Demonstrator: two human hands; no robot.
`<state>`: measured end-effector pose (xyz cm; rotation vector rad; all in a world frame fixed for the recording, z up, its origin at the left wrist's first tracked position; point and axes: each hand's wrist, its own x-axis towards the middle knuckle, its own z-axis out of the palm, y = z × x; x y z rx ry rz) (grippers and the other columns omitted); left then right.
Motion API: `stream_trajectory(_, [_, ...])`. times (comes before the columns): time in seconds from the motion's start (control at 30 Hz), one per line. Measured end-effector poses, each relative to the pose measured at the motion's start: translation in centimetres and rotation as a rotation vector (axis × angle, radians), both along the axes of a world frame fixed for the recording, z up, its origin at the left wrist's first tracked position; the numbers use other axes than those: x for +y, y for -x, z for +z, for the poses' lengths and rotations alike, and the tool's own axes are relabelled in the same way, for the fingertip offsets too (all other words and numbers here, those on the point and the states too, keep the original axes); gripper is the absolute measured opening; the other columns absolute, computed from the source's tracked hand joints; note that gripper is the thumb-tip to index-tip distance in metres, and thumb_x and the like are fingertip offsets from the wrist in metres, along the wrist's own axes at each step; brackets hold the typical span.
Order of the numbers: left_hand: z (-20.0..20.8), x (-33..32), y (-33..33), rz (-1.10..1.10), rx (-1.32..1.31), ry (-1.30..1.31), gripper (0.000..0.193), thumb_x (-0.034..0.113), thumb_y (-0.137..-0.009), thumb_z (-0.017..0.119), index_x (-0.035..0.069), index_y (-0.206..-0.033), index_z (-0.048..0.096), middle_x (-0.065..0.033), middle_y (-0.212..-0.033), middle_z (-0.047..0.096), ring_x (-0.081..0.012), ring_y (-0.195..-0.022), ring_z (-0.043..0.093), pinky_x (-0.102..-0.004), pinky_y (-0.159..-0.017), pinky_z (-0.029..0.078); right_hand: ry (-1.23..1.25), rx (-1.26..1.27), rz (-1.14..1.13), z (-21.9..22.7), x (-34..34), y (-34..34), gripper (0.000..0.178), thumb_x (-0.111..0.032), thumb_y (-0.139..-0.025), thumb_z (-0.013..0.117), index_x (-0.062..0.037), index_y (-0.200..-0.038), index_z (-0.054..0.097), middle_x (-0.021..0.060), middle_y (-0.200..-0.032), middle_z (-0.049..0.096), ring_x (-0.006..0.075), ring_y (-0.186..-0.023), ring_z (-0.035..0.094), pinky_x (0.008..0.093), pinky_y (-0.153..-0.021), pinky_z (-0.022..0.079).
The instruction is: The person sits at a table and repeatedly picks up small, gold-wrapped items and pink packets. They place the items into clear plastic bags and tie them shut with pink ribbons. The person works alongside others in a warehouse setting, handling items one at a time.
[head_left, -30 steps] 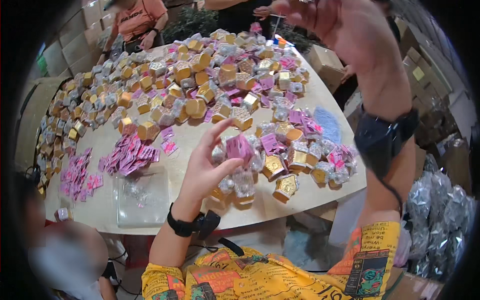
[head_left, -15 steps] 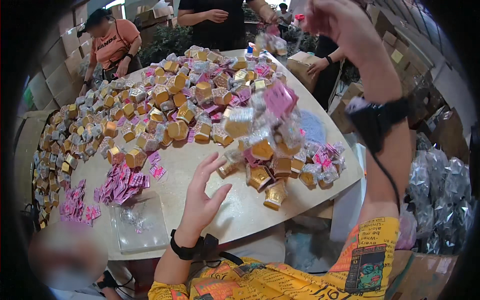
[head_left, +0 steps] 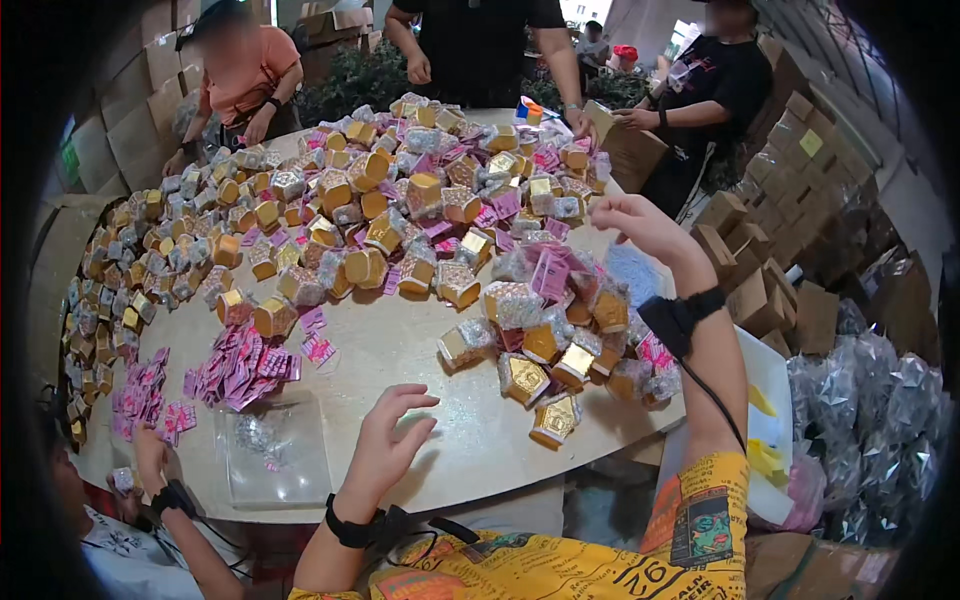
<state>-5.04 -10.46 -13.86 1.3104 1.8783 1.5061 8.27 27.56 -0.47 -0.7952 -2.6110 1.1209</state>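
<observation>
My left hand point(head_left: 390, 440) hovers over the table point(head_left: 450, 440), thumb and fingers apart, holding nothing. To its right lies a heap of small gold-bottomed containers point(head_left: 525, 378) in glittery clear wrapping, with a pink packet point(head_left: 550, 274) on top. My right hand point(head_left: 650, 235) is above the far right side of this heap. Its fingers bend loosely downward, and nothing shows between them. Beneath and behind that hand is a pale blue round patch point(head_left: 632, 272), partly covered by my wrist.
A large pile of similar containers point(head_left: 340, 190) covers the table's far and left parts. Pink packets point(head_left: 240, 368) lie beside a clear shallow tray point(head_left: 270, 495). Another person's hand point(head_left: 150, 455) reaches in at lower left. Several people stand around; silver-wrapped goods point(head_left: 870, 400) and cartons point(head_left: 770, 300) are at right.
My right hand has come down from high up to just above the heap. The blurred containers and pink packet have settled there. My left hand has shifted slightly down and left.
</observation>
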Motion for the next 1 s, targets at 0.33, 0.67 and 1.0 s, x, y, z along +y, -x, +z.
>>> stream_trajectory(0.33, [-0.7, -0.8, 0.8, 0.006, -0.044, 0.007, 0.021, 0.009, -0.079, 0.062, 0.003, -0.098, 0.063, -0.0151, -0.107, 0.058, -0.0277, -0.103, 0.055, -0.0331, -0.090, 0.041, -0.002, -0.505, 0.278, -9.1, 1.5, 3.0, 0.060, -0.052, -0.083, 0.055, -0.0043, -0.119, 0.057, 0.0100, -0.106, 0.063, 0.0185, -0.091, 0.058, 0.0296, -0.079, 0.046])
stream_trajectory(0.67, [-1.3, -0.9, 1.0, 0.005, -0.141, 0.014, 0.021, 0.006, -0.078, 0.062, 0.002, -0.098, 0.063, -0.0146, -0.105, 0.058, -0.0271, -0.101, 0.056, -0.0335, -0.089, 0.042, -0.503, -0.707, 0.202, -10.2, 9.2, 8.9, 0.067, -0.036, -0.067, 0.074, -0.0119, -0.126, 0.051, 0.0123, -0.109, 0.063, 0.0282, -0.101, 0.059, 0.0376, -0.085, 0.047])
stream_trajectory(1.0, [-1.6, -1.5, 1.8, 0.063, -0.193, 0.009, 0.019, 0.004, -0.078, 0.061, 0.000, -0.097, 0.063, -0.0131, -0.101, 0.060, -0.0246, -0.098, 0.057, -0.0320, -0.087, 0.043, -0.361, -0.782, 0.123, -12.9, 9.0, 11.7, 0.051, -0.023, -0.064, 0.073, -0.0039, -0.108, 0.056, 0.0105, -0.100, 0.064, 0.0248, -0.087, 0.063, 0.0385, -0.075, 0.051])
